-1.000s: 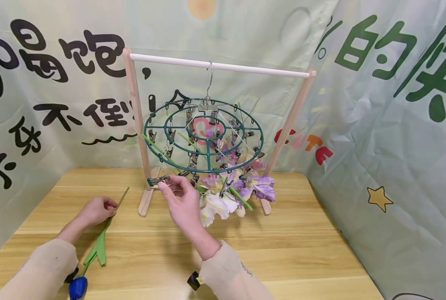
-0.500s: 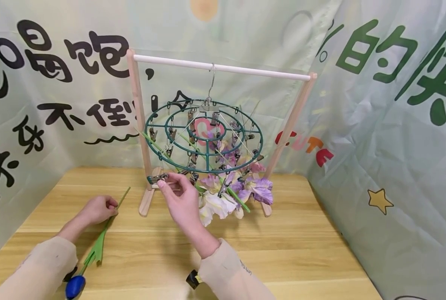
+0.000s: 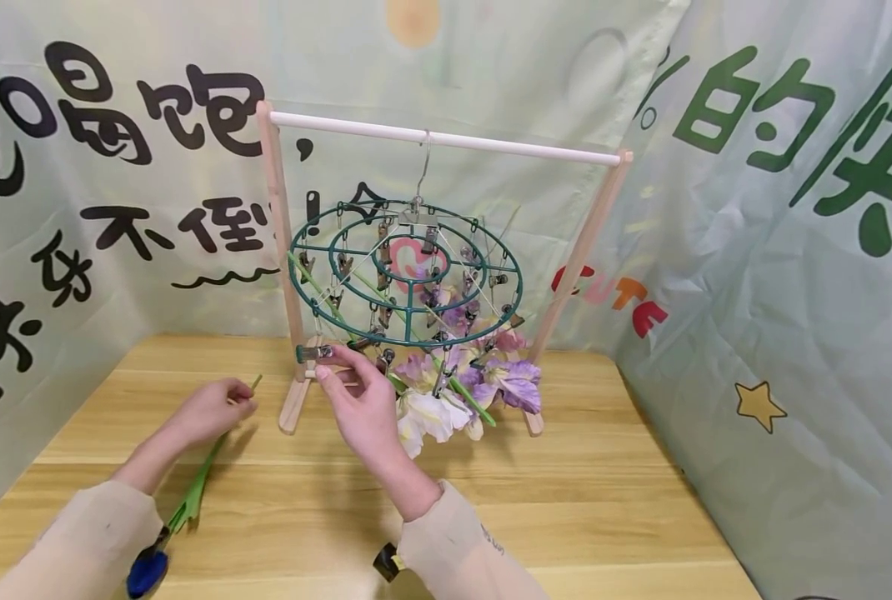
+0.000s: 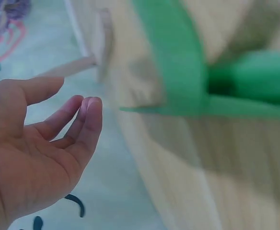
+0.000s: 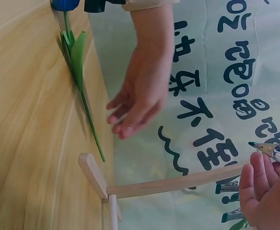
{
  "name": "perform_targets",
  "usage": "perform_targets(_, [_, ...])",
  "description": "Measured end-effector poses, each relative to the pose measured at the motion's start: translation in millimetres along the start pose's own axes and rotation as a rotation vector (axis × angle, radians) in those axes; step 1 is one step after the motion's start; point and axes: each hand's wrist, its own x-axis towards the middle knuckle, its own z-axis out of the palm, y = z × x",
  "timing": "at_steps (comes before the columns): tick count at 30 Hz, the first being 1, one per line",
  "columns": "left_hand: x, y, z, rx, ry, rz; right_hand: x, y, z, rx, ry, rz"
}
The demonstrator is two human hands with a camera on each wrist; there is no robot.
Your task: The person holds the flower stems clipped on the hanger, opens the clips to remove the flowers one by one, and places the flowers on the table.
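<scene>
In the head view my right hand [image 3: 365,408] pinches a metal clip [image 3: 313,353] at the left front of a round green hanger [image 3: 416,342]. The right wrist view shows this clip [image 5: 269,147] between thumb and fingers. My left hand [image 3: 209,412] is over the stem of a blue tulip [image 3: 147,573] on the table. Seen from the right wrist, the left hand [image 5: 142,98] is apart from the tulip [image 5: 76,62], its fingers loosely bent. The left wrist view shows nothing between them, with the green leaves [image 4: 178,62] nearby.
The hanger hooks over a white bar [image 3: 446,137] on a wooden stand [image 3: 277,242]. Several clips dangle from it, and purple and white flowers [image 3: 434,417] hang at its right. A black object [image 3: 388,562] lies beside my right sleeve. Printed cloth surrounds the table [image 3: 551,508].
My left hand has let go of the tulip stem and lifted slightly up and right. The tulip lies on the table. My right hand still pinches the clip, which has turned slightly.
</scene>
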Motion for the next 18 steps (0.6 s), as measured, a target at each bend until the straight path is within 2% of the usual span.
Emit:
perform_targets(6, [-4.1,29.4,3.9,-0.033,0.106,0.044,-2.1,0.0,-1.4,0.031,-0.037,-0.006])
perform_targets(10, [-9.0,47.0,8.5,-0.090,0.197,0.068,-4.0,0.3,-2.9,0.039,-0.056,-0.030])
perform_targets(15, [-17.4,64.9,13.2,-0.213,0.309,0.098,-8.8,-1.3,-6.5,0.016,-0.071,-0.088])
perform_targets(18, [-21.7,75.1,17.8,-0.319,0.387,0.109,-12.8,-2.7,-9.2,-0.011,-0.071,-0.154])
